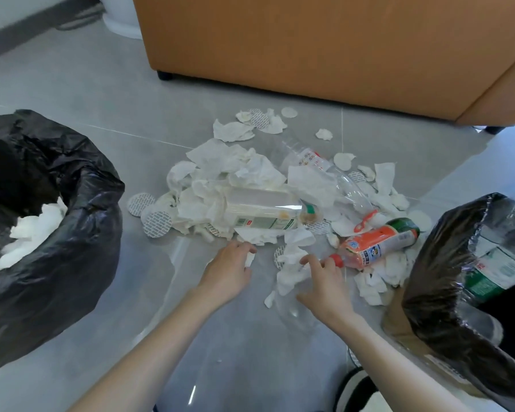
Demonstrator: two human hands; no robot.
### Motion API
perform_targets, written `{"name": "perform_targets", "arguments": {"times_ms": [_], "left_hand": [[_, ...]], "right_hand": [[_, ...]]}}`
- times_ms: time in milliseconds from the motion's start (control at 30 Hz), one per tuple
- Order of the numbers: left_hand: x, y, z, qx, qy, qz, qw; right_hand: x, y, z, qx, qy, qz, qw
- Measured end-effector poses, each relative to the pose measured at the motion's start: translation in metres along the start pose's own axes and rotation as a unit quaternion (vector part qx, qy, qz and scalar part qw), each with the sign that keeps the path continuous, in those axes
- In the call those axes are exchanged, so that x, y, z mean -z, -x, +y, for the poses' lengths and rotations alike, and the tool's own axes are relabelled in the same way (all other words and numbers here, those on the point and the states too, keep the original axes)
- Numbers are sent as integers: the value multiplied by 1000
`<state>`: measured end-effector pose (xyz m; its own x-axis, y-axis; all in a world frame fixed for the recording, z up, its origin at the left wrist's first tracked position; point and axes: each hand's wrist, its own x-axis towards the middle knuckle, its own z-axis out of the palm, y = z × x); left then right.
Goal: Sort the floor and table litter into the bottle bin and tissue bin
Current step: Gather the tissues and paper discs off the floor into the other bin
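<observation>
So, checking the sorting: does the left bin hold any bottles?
No, the left bin shows only white tissues inside; the bottles sit in the right bin.

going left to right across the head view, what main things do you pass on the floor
black-bagged bin holding white tissues → round white printed seal discs → clear square plastic bottle with green cap → orange-labelled bottle with red cap → black-bagged bin holding bottles

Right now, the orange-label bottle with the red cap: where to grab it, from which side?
Grip the orange-label bottle at its shoulder just behind the red cap, coming from above with the right hand. It lies flat on tissues, cap end nearest that hand.
</observation>
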<state>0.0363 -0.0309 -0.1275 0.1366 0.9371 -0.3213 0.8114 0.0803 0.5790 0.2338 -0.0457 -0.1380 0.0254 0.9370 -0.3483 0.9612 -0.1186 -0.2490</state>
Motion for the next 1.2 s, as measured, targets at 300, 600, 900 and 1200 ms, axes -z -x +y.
{"name": "perform_targets", "arguments": {"times_ms": [300,600,900,1200], "left_hand": [[-34,-8,13,-18,-36,-61,997],[-22,-3,30,-50,79,-51,994],[36,2,110,-106,150,-20,983],[51,5,203,-173,155,-72,970]], "right_hand": [[1,-11,16,-38,-105,-39,993],[53,-5,6,-6,-299,-49,953],[155,30,15,34,-279,134,950],[206,62,78,-83,-334,294,892]]}}
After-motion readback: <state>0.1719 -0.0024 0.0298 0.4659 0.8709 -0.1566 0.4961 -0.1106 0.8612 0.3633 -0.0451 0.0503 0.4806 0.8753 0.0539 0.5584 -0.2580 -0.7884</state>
